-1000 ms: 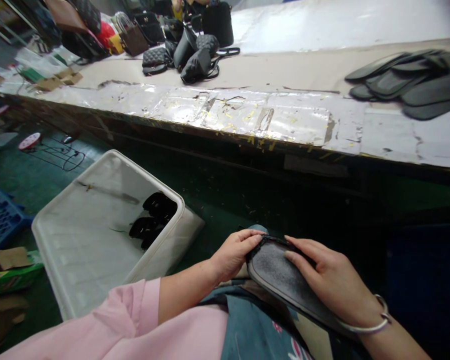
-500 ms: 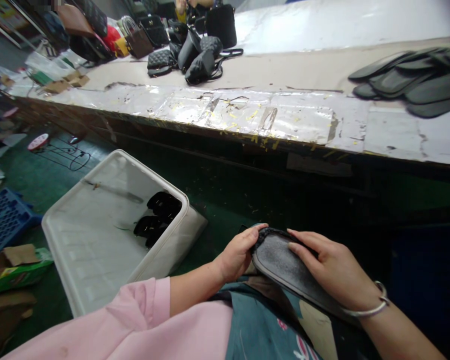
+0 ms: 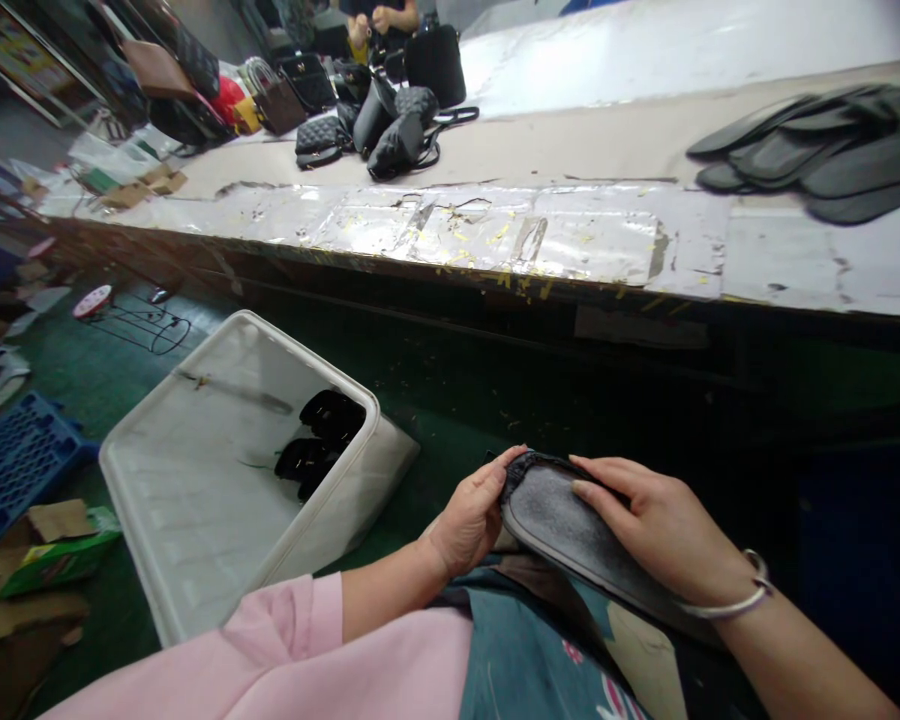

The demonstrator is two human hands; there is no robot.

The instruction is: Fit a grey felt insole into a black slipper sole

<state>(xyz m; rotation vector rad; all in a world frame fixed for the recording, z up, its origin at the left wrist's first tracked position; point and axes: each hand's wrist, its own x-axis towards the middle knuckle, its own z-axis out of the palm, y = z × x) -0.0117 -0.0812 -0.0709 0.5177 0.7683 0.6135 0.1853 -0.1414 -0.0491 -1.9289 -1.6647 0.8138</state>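
Observation:
In front of my lap I hold a dark grey, rounded bag panel [image 3: 551, 505] with a pale line along its rim and black, gathered material at its far left end. My left hand [image 3: 471, 510] is closed on that gathered end, thumb along the edge. On the far edge, my right hand [image 3: 656, 525] pinches the panel, its thumb on the grey face and its fingers along the black edging. The panel's near right part passes beneath my right hand and wrist.
Left of my hands stands a tilted white bin [image 3: 195, 480] with black pieces [image 3: 319, 440] inside. Across the front runs a long worktable [image 3: 592, 245], carrying black bags [image 3: 397, 125] and a pile of dark flat pieces [image 3: 817, 150]. Behind the bags are another person's hands [image 3: 371, 22].
The view has shifted slightly, bringing more of the person behind the table into sight. Both my hands keep their hold on the panel, with hardly any movement.

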